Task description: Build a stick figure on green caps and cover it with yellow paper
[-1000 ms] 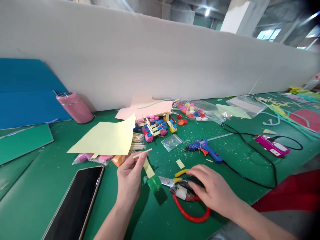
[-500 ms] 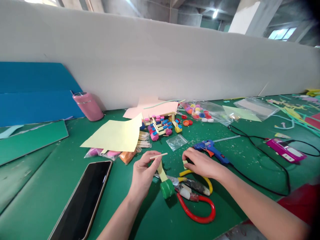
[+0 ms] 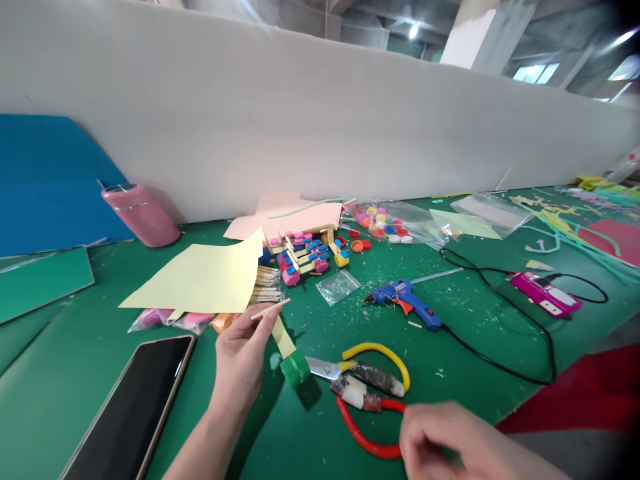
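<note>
Left hand (image 3: 245,353): fingers pinching 1 thin pale wooden stick (image 3: 271,309) above green bench (image 3: 280,440). Flat yellow strip (image 3: 284,337) and green cylindrical piece (image 3: 296,369) below. Slack pinch could drop stick. Right hand (image 3: 445,433) curled, blurred, contents unclear; careless sweep could shove red-and-yellow-handled metal scissors (image 3: 355,393).

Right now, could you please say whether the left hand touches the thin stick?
Touching: the head view shows the left hand pinching the thin stick, one end jutting free.
</note>
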`<state>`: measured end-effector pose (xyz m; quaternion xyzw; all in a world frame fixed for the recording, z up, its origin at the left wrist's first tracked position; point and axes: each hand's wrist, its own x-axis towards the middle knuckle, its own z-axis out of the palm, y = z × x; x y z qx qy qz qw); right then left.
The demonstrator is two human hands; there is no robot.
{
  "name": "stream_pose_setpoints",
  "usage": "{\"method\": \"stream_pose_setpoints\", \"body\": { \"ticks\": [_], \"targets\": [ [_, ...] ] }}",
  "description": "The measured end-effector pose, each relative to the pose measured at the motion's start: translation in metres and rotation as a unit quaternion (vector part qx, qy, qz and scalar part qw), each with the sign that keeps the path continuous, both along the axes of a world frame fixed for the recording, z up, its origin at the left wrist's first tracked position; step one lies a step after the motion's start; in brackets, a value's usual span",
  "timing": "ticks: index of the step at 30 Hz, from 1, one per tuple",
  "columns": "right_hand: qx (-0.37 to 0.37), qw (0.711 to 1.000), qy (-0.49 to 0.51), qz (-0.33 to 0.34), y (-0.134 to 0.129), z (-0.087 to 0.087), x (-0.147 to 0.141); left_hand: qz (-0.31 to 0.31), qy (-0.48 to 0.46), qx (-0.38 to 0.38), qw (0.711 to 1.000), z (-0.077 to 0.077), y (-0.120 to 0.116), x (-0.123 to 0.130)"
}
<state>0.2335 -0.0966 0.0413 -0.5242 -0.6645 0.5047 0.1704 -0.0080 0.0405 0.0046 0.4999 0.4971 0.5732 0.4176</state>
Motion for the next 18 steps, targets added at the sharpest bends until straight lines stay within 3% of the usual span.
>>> {"method": "stream_pose_setpoints", "body": {
  "ticks": [3,6,9,15,18],
  "targets": [
    [-0.127,0.982,0.092,-0.102,0.015,-0.019,0.013,-0.002,0.003,-0.010,1.000,0.000,-0.001,0.003],
    [-0.150,0.971,0.119,-0.143,0.024,-0.030,0.022,0.000,0.007,-0.028,1.000,-0.002,-0.002,0.004],
    [-0.105,0.977,0.088,-0.164,0.027,-0.032,0.026,-0.001,0.008,-0.044,0.999,-0.004,-0.002,0.004],
    [0.088,0.967,-0.039,-0.234,0.036,-0.034,0.039,-0.022,0.021,-0.057,0.998,-0.004,-0.003,0.005],
    [0.106,0.958,-0.040,-0.263,0.042,-0.033,0.045,-0.022,0.021,-0.054,0.998,-0.003,-0.004,0.006]
  ]
}}
